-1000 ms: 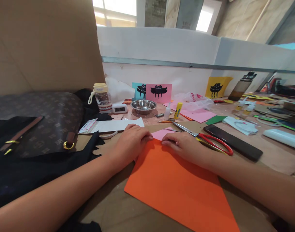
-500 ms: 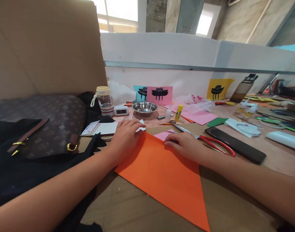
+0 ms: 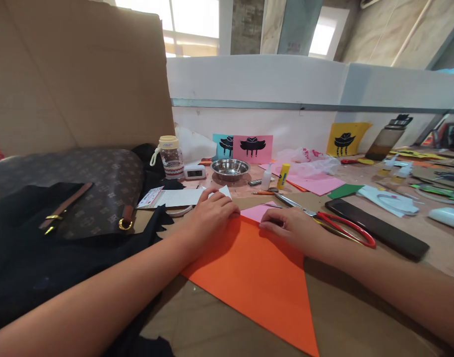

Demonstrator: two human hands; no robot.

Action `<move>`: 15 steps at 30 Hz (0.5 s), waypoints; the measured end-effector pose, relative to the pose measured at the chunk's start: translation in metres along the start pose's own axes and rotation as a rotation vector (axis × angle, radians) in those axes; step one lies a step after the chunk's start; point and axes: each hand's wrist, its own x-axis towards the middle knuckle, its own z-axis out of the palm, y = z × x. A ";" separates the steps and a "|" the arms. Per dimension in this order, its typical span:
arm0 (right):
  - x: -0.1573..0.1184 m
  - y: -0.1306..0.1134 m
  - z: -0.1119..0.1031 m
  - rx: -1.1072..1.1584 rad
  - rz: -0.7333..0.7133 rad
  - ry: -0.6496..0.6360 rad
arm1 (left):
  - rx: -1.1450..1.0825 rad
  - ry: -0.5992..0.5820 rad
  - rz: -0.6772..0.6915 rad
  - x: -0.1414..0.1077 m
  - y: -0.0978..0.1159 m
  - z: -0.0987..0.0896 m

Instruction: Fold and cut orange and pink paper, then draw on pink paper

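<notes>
Left hand (image 3: 215,216), right hand (image 3: 294,226), both curled

A large, flat sheet of smooth, bright orange paper (image 3: 252,282) is laid slantwise over brown cardboard (image 3: 212,320), with its far edge narrowed between the hands and its near edge run diagonally down to the right, where the lowest corner is met by the bottom of the view. Its far left part is covered by the left hand (image 3: 214,215), while its far right edge is pinched at the fingertips of the right hand (image 3: 291,228). Just beyond that edge, a small part of a pale pink paper piece (image 3: 254,212) is exposed.
</notes>
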 end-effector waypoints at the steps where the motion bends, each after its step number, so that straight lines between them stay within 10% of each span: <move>1: 0.000 0.000 -0.001 -0.010 0.010 -0.003 | -0.001 0.000 -0.015 0.000 -0.002 0.000; 15: 0.000 0.001 -0.006 -0.055 0.044 -0.027 | 0.050 -0.041 -0.075 -0.002 -0.042 -0.002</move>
